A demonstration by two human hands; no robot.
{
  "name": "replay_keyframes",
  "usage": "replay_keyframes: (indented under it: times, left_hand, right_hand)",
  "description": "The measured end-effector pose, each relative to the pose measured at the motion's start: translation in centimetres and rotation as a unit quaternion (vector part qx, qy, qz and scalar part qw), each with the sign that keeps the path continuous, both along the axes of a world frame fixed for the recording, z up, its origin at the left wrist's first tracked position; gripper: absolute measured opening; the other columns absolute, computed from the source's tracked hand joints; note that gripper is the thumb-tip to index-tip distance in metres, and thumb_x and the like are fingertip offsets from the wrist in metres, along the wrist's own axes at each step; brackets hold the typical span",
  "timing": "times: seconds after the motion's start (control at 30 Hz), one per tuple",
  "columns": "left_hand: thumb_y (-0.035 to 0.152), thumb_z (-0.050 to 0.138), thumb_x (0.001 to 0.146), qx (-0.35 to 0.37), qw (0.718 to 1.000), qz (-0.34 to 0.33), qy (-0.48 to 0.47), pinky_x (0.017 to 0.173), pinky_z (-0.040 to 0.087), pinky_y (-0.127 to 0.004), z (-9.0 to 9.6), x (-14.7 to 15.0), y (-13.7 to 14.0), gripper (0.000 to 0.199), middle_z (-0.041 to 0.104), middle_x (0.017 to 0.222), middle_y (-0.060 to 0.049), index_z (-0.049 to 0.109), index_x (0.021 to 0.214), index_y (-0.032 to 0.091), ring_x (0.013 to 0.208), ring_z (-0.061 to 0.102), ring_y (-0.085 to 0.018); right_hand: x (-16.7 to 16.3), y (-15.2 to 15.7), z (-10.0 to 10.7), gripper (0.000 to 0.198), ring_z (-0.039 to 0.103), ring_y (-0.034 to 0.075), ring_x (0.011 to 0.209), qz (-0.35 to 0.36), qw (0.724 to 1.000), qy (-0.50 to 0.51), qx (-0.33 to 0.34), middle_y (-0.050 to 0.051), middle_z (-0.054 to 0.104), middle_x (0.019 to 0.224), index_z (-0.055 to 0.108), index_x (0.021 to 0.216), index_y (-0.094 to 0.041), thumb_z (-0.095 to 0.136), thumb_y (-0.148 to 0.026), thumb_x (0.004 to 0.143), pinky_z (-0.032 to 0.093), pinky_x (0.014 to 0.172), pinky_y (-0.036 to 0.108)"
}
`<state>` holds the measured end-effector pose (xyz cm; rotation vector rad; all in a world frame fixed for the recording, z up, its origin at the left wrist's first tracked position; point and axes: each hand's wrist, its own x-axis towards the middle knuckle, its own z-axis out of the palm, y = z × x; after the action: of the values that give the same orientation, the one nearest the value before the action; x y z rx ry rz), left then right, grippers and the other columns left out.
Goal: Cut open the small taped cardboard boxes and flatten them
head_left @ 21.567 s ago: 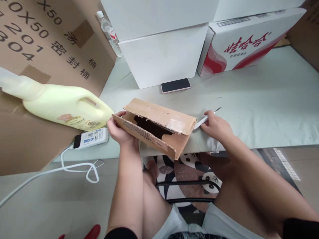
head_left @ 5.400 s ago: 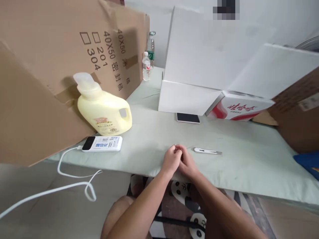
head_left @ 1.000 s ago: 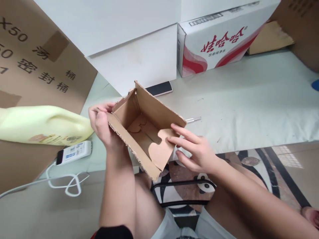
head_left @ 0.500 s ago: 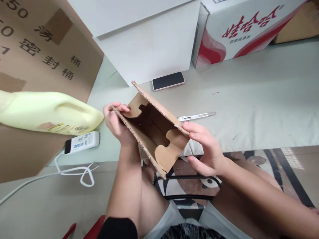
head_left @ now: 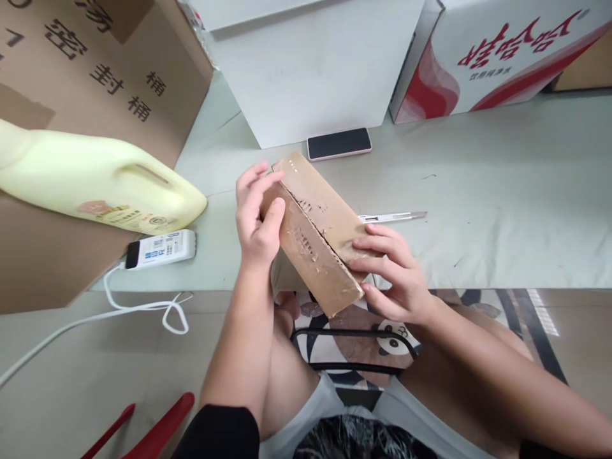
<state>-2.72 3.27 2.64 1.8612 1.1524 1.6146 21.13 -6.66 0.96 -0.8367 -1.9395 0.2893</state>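
A small brown cardboard box (head_left: pixel 329 223) is held tilted over the table's front edge, its two top flaps folded together along a ragged seam. Torn, scuffed patches show on both flaps. My left hand (head_left: pixel 258 213) grips the far left end, thumb lying on the near flap and fingers over the corner. At the near right end, my right hand (head_left: pixel 394 271) has its fingers on the far flap and its thumb at the corner by the seam. Just behind that hand a white utility knife (head_left: pixel 394 217) lies on the table, partly covered by the box. The inside of the box is hidden.
A phone (head_left: pixel 339 144) lies against a white box (head_left: pixel 315 76). A red-and-white carton (head_left: pixel 497 64) stands at back right. On the left are a pale yellow bottle (head_left: pixel 109 182), a white power bank (head_left: pixel 162 248) with a cable, and a large brown carton (head_left: pixel 157 134).
The box's open top has been closed, its flaps now meeting at the seam. My left hand has shifted right and upward, its thumb now on top. My right hand's fingers have moved onto the flap.
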Motion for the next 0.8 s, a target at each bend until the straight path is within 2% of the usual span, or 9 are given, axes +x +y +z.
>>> replay_keyframes:
  times: [0.2,0.33,0.37,0.43,0.53,0.63,0.73,0.8]
  left_hand:
    - [0.052,0.060,0.090,0.008,0.997,-0.023,0.075,0.121,0.033,-0.057,-0.1,-0.5,0.2,0.035,0.068,0.124,-0.007,0.082,0.107,0.030,0.129,0.054,-0.032]
    - [0.045,0.060,0.090,0.006,0.996,-0.023,0.087,0.122,0.032,-0.058,-0.3,-1.1,0.3,0.030,0.072,0.116,-0.006,0.082,0.104,0.032,0.125,0.053,-0.032]
    - [0.042,0.060,0.090,0.009,0.996,-0.026,0.088,0.122,0.032,-0.058,-0.4,-1.2,0.4,0.028,0.072,0.115,-0.006,0.083,0.104,0.032,0.125,0.054,-0.032]
    - [0.038,0.060,0.089,0.015,0.996,-0.026,0.082,0.121,0.033,-0.058,-0.4,-1.5,0.5,0.027,0.073,0.114,-0.005,0.083,0.102,0.032,0.124,0.055,-0.031]
    - [0.035,0.061,0.083,0.007,0.999,0.006,0.043,0.120,0.036,-0.055,-0.4,-1.7,0.6,0.029,0.074,0.113,-0.005,0.083,0.100,0.030,0.122,0.058,-0.030]
    - [0.029,0.058,0.081,-0.013,0.998,0.059,-0.012,0.119,0.040,-0.051,-0.3,-2.0,0.5,0.030,0.076,0.115,-0.005,0.083,0.097,0.026,0.121,0.062,-0.027]
    - [0.022,0.051,0.086,-0.010,0.993,0.099,-0.057,0.118,0.042,-0.046,-0.4,-2.5,0.7,0.031,0.075,0.115,-0.009,0.080,0.095,0.019,0.119,0.063,-0.023]
    - [0.020,0.046,0.089,-0.037,0.986,0.114,-0.120,0.120,0.040,-0.043,-0.6,-3.2,1.0,0.031,0.074,0.119,-0.011,0.076,0.096,0.016,0.126,0.059,-0.022]
  right_hand:
    - [-0.1,0.1,-0.6,0.044,0.059,0.032,0.130,0.013,1.000,0.017,0.000,0.007,0.068,0.125,0.061,0.133,-0.032,0.059,-0.028,0.089,0.046,0.116,0.060]
    - [0.4,0.4,-1.6,0.058,0.052,0.032,0.140,0.042,0.995,0.085,-0.018,0.009,0.055,0.149,0.043,0.150,-0.034,0.055,-0.034,0.093,0.048,0.114,0.060]
    - [0.7,0.7,-1.8,0.056,0.051,0.032,0.142,0.034,0.994,0.103,-0.034,0.009,0.051,0.153,0.042,0.151,-0.034,0.052,-0.035,0.095,0.049,0.113,0.059]
    - [1.7,1.4,-2.1,0.047,0.054,0.031,0.139,-0.024,0.992,0.102,-0.076,0.010,0.054,0.149,0.048,0.145,-0.032,0.046,-0.034,0.098,0.050,0.111,0.057]
    - [3.4,2.9,-2.8,0.034,0.061,0.031,0.127,-0.158,0.978,0.003,-0.137,0.013,0.066,0.133,0.060,0.128,-0.025,0.048,-0.025,0.096,0.050,0.107,0.054]
    - [4.4,4.4,-4.0,0.039,0.059,0.036,0.127,-0.243,0.948,-0.114,-0.171,0.018,0.065,0.136,0.062,0.127,-0.018,0.051,-0.021,0.089,0.046,0.107,0.058]
    - [4.4,5.3,-4.9,0.044,0.056,0.038,0.128,-0.276,0.917,-0.202,-0.206,0.019,0.066,0.134,0.063,0.130,-0.014,0.049,-0.018,0.089,0.037,0.112,0.060]
    - [4.1,5.7,-4.8,0.037,0.059,0.035,0.119,-0.271,0.905,-0.234,-0.229,0.018,0.070,0.125,0.068,0.122,-0.017,0.045,-0.018,0.093,0.036,0.110,0.058]
